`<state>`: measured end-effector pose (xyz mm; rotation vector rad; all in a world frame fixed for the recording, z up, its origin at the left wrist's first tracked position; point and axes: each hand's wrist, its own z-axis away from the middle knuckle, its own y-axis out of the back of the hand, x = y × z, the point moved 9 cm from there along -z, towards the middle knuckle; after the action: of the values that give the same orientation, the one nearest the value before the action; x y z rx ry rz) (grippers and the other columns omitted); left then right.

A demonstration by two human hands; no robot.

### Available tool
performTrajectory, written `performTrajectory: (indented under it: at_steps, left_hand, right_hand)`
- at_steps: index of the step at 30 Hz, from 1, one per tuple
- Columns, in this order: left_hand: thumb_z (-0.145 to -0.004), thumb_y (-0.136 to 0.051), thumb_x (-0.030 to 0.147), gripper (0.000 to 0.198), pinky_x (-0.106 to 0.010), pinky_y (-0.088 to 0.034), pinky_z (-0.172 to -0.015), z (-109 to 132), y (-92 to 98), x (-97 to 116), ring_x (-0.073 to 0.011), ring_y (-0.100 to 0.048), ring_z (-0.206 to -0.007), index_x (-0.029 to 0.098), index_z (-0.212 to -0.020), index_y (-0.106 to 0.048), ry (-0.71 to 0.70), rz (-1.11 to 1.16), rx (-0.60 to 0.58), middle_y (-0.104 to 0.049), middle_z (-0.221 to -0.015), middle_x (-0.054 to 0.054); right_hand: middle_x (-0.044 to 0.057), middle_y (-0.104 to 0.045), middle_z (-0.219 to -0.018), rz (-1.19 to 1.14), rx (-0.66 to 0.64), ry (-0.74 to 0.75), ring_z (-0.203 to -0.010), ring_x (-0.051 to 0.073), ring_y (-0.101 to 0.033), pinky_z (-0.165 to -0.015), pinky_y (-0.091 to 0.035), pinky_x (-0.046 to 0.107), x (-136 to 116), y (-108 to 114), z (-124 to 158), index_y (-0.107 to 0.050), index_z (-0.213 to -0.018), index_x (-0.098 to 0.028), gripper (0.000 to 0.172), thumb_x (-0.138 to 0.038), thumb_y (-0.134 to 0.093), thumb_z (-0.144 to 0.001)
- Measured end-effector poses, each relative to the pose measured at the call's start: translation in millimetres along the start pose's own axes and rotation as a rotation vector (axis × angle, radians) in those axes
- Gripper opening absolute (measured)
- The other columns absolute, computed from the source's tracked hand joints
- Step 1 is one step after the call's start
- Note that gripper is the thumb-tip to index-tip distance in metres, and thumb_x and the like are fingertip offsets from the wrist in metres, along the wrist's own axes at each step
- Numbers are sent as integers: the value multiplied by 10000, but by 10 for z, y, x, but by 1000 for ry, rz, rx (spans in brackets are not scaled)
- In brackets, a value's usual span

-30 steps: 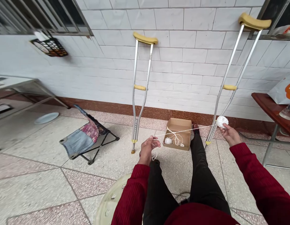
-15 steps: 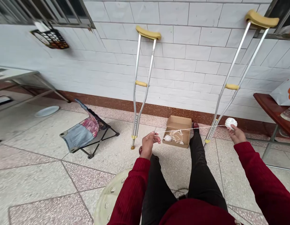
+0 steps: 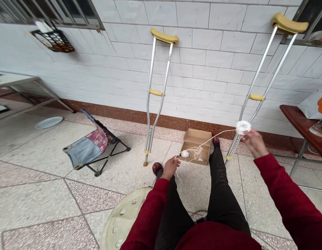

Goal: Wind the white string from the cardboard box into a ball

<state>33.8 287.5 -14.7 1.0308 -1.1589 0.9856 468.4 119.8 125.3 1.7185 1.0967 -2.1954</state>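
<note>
My right hand (image 3: 254,143) grips a ball of white string (image 3: 243,127) with the fingertips, raised to the right in front of a crutch. From the ball a slack strand (image 3: 215,136) curves down and left to my left hand (image 3: 171,167). That hand is closed on the string, and a loose end dangles below its fingers. Between the hands, on the floor, an open cardboard box (image 3: 196,136) holds another white string ball (image 3: 185,153) and some loose, tangled string.
Two crutches (image 3: 156,93) (image 3: 256,97) lean on the tiled wall. A folding chair (image 3: 89,147) stands left, a pale round stool (image 3: 119,222) beside my left leg. At right is a red-brown table (image 3: 293,118) with a bag; a plate (image 3: 48,122) lies on the floor.
The string between my hands has gone from taut to slack. My right hand has moved left and up with the ball; my left hand has lowered slightly, and a loose end now hangs from it.
</note>
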Motion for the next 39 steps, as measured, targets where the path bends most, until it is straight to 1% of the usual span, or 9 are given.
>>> performTrajectory:
  at_steps: [2,6,10,14,18,21,26,32,39]
  left_hand:
    - [-602,-769,298,257,-386,-498,-796,16,-51,64,-297,-665,-889,185,-812,-673,-36,-34,9,-719,-832,-100]
    - [-648,-760,256,365,-366,-407,-981,71,-399,555,-279,-558,-1157,226,-1003,-683,-144,-35,-57,-654,-1191,-92]
    - [-766,-701,350,390,-344,-432,-935,437,-1191,1176,-253,-601,-1072,175,-1110,-649,-285,178,-505,-676,-1134,-98]
    - [-907,-512,407,353,-310,-450,-783,819,-1434,1224,-202,-634,-753,157,-718,-676,-298,75,-595,-688,-712,-56]
    - [-895,-520,354,384,-279,-395,-673,943,-1313,1186,-180,-571,-631,187,-567,-626,-415,-249,-574,-629,-605,-16]
    - [-834,-598,323,263,-296,-392,-733,788,-1106,1338,-207,-562,-672,208,-608,-668,-490,-327,-479,-635,-625,-26]
    - [-804,-613,273,183,-342,-371,-892,496,-939,1412,-213,-565,-709,220,-656,-707,-526,-306,-419,-673,-675,-28]
    - [-825,-591,358,281,-287,-439,-696,646,-1266,1042,-204,-609,-694,173,-649,-709,-365,-102,-603,-693,-700,-27]
    - [-871,-575,457,352,-312,-462,-800,853,-1303,993,-210,-646,-808,151,-800,-736,-152,88,-803,-729,-835,-83]
  right_hand:
    - [46,-719,-754,150,-325,-64,-453,107,-597,-397,-484,192,211,-554,355,-664,-926,-128,341,-126,-790,-609]
    - [4,-694,-651,322,-672,-106,-466,122,-608,-423,-473,206,410,-1244,1029,-668,-946,-151,331,-242,-787,-651]
    - [9,-691,-675,401,-830,-139,-501,142,-617,-474,-497,249,487,-1546,1304,-654,-1003,-161,401,-284,-793,-647]
    - [-11,-642,-607,593,-798,-9,-482,155,-584,-487,-476,273,531,-1531,1130,-620,-1071,-157,387,-312,-712,-729]
    - [59,-672,-901,1088,-627,454,-704,195,-631,-634,-478,296,470,-1358,937,-634,-1064,-180,305,-154,-623,-761]
    - [88,-626,-1076,1384,-765,648,-858,213,-625,-721,-455,298,708,-1288,1145,-642,-1076,-199,334,-64,-537,-790]
    - [56,-619,-1086,1141,-1042,483,-834,181,-614,-728,-473,299,968,-1170,1653,-624,-1133,-243,378,-84,-562,-795]
    - [-22,-643,-683,426,-920,-132,-516,124,-577,-489,-478,240,872,-1291,1518,-599,-1062,-191,401,-309,-751,-709]
    - [-53,-621,-607,370,-539,115,-417,83,-517,-393,-397,190,599,-1338,959,-610,-958,-174,350,-276,-762,-659]
